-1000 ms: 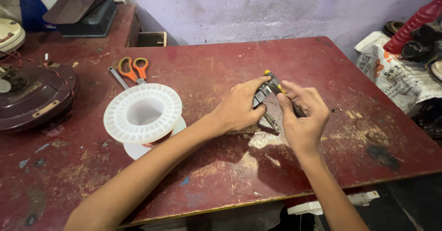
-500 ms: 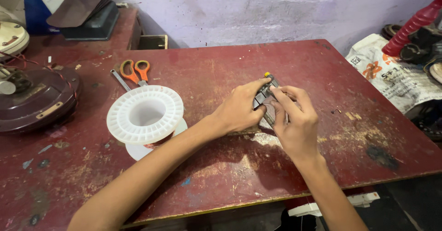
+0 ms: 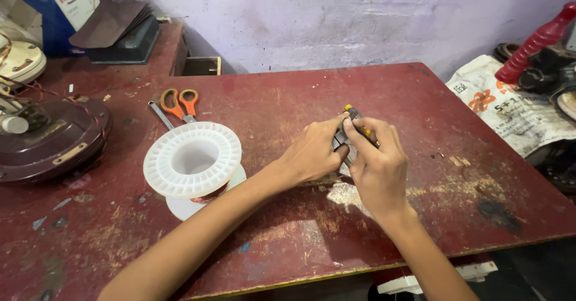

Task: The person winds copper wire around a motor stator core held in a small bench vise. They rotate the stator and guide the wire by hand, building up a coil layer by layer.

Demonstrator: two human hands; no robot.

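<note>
A worn dark-red wooden table (image 3: pixel 282 97) with scuffed, paint-chipped patches carries everything. Near its left middle stands a white plastic spool wound with copper wire (image 3: pixel 193 163). Just behind it lie orange-handled scissors (image 3: pixel 179 103) and a slim grey metal wrench (image 3: pixel 161 114), side by side. At the far left edge rests a round dark-brown fan housing (image 3: pixel 48 139) (only partly in view). A pale, bare-worn patch (image 3: pixel 343 194) marks the middle front.

Both bare forearms reach from the near edge and meet at mid-scene. The left hand (image 3: pixel 313 153) lies palm down, fingers curled toward the right. The right hand (image 3: pixel 375 169) shows its back, fingers bent and pinched, touching the left hand's fingertips.
</note>
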